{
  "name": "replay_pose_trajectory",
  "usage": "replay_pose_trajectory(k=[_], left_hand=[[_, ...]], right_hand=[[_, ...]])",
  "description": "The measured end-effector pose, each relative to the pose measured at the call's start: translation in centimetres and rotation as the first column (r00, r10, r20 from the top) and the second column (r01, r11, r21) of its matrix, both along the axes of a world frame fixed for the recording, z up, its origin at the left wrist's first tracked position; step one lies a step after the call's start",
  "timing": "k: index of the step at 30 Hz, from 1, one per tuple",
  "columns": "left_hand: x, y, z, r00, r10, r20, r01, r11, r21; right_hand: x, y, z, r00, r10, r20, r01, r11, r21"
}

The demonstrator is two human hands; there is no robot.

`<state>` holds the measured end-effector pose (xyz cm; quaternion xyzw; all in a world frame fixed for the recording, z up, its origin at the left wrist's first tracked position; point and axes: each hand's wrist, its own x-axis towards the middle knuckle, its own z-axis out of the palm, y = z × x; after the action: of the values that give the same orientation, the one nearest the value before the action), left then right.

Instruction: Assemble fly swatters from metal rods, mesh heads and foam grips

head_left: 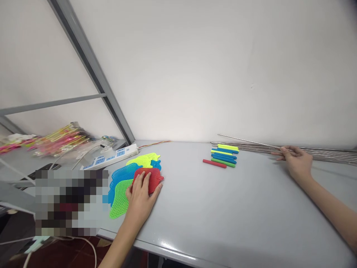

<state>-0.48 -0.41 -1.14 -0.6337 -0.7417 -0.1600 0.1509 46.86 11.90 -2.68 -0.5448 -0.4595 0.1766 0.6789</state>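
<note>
My left hand (141,193) lies with its fingers spread over a red fly swatter head (155,178), a perforated plastic piece with a short neck pointing right. Around it are a green swatter head (120,201), blue swatter heads (122,174) and yellow swatter heads (143,160), partly overlapping. At the right, my right hand (298,162) pinches a thin metal rod (245,140), whose left end is raised above a bundle of similar rods (331,153) along the wall. Left of that hand lie several blue, yellow and green handle tubes (224,156), with a red handle tube (214,163) in front.
A white power strip (111,156) with a plug sits behind the swatter heads. Bagged colourful items (64,139) lie at the far left beyond a grey metal frame post (92,70). White cables hang by the table's front left edge. A pixelated patch hides part of the left side.
</note>
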Motion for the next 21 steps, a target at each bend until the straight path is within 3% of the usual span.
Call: replay_pose_trajectory(k=[7, 15, 18, 21], left_hand=[[-0.3, 0.9, 0.4, 0.994, 0.037, 0.107, -0.034, 0.999, -0.031], [-2.0, 3.8, 0.6, 0.999, -0.009, 0.054, 0.01, 1.0, -0.015], [-1.5, 3.9, 1.5, 0.999, -0.022, 0.028, 0.02, 0.999, 0.042], [0.7, 3.2, 3.1, 0.992, -0.127, 0.01, 0.125, 0.985, 0.116]], right_hand=[[-2.9, -4.0, 0.2, 0.993, 0.055, -0.101, -0.06, 0.997, -0.043], [-5.6, -7.4, 0.8, 0.998, 0.059, -0.001, -0.058, 0.985, -0.161], [-6.7, -8.2, 1.1, 0.998, 0.063, -0.003, -0.062, 0.974, -0.217], [-7.9, -9.0, 1.4, 0.992, 0.113, -0.053, -0.122, 0.964, -0.237]])
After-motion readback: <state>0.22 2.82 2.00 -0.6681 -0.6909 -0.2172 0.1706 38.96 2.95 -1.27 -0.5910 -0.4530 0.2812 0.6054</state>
